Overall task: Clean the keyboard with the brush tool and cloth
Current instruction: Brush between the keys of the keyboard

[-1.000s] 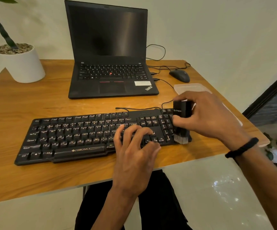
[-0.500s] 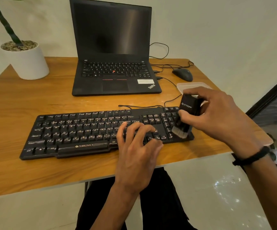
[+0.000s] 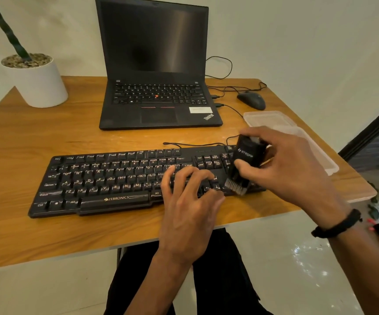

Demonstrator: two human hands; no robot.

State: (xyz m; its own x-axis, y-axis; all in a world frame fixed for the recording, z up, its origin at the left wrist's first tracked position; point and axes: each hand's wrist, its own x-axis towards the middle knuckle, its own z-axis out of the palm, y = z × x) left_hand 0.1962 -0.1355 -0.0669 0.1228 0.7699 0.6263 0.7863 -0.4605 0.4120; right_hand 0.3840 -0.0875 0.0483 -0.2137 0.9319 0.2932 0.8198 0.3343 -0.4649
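Note:
A black Zebronics keyboard [image 3: 106, 178] lies across the front of the wooden desk [image 3: 47, 228]. My right hand [image 3: 288, 169] grips a black brush tool [image 3: 243, 160] by its body, tilted, with the grey bristles down on the number pad at the keyboard's right end. My left hand [image 3: 188, 201] rests on the keys beside the arrow cluster, fingers spread and bent, pressing the keyboard down. No cloth is in sight.
An open black laptop [image 3: 156, 92] stands behind the keyboard, a wired mouse [image 3: 251, 100] to its right. A clear plastic box [image 3: 297, 133] lies near the desk's right edge. A white plant pot [image 3: 36, 83] stands at the back left. Cables trail behind the keyboard.
My right hand has tilted the brush and swept it back and forth over the number pad, bristles now near the keyboard's front right corner. My left hand has stayed on the keys.

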